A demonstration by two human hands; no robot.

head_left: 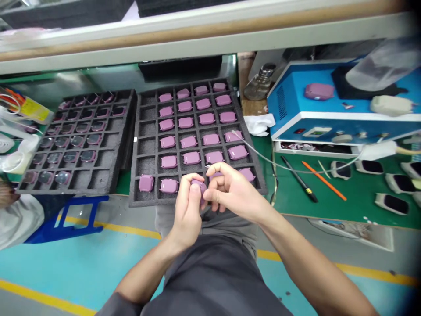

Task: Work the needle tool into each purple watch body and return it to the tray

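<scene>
Both my hands meet in front of me over the near edge of a black foam tray (146,169). My left hand (188,208) and my right hand (234,188) pinch a small purple rounded-square device (199,188) between them, and my left thumb covers most of it. Rows of similar purple devices (192,158) sit in the tray's compartments, and my right hand partly hides the nearest ones. To the left, a second foam tray (125,109) holds devices with glossy dark faces (77,141).
A blue bench machine (315,101) with a purple device on top stands at right. Below it, a green mat (362,206) holds white casings, a black pen and an orange pen. A grey cable crosses the tray's corner. A co-worker's sleeve (19,219) and a blue stool (66,219) are at left.
</scene>
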